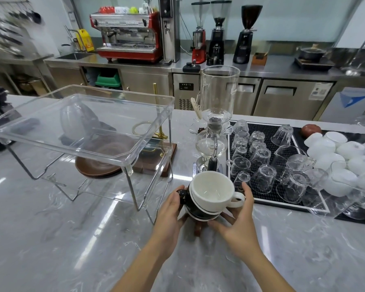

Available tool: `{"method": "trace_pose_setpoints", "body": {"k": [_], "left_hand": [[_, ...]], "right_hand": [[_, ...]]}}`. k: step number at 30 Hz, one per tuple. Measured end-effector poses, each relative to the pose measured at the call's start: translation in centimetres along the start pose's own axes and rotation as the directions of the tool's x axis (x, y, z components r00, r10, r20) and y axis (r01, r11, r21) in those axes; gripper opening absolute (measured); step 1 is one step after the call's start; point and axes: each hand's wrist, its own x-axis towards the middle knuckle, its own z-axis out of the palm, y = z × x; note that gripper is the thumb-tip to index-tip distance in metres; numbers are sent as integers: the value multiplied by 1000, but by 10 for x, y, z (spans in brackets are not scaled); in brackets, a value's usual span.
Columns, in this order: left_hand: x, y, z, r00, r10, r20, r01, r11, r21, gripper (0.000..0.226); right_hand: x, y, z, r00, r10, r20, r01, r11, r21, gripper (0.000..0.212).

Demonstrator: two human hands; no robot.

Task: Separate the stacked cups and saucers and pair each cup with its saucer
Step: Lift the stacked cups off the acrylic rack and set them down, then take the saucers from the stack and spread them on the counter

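A white cup point(212, 189) sits nested on top of a black cup point(195, 208), whose handle points left. Under them lie stacked saucers point(202, 217), white-rimmed, and a brown piece point(198, 228) shows beneath the stack. My left hand point(171, 209) wraps the stack's left side at the black handle. My right hand point(238, 216) cups the right side, thumb by the white cup's handle and fingers under the saucers. The stack seems held just above the marble counter point(72, 239), though I cannot tell if it is touching.
A clear acrylic tray on a wire stand point(80, 131) stands at left over brown plates point(101, 163). A glass siphon brewer point(213, 131) rises just behind the stack. At right, a black mat point(268, 192) holds several upturned glasses, beside white bowls point(346, 157).
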Motion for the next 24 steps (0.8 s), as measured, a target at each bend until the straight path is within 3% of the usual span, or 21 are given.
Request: {"method": "trace_pose_setpoints", "body": {"k": [3, 7, 14, 19, 24], "left_hand": [[-5, 1, 0, 1000, 4, 3, -4, 1000, 4, 34], [-15, 4, -3, 1000, -11, -11, 10, 1000, -21, 52], [-38, 1, -17, 998, 28, -61, -20, 992, 123, 29], [-57, -2, -31, 996, 65, -61, -51, 977, 207, 33], [-77, 5, -52, 996, 63, -67, -53, 989, 140, 32]], "right_hand": [[-3, -3, -3, 1000, -3, -14, 3, 999, -50, 121], [-11, -10, -11, 1000, 10, 10, -8, 984, -175, 118], [-33, -14, -29, 996, 34, -83, -58, 954, -296, 95], [-61, -11, -26, 985, 70, -157, -118, 939, -324, 59], [-84, -19, 6, 992, 83, -93, -103, 964, -245, 33]]}}
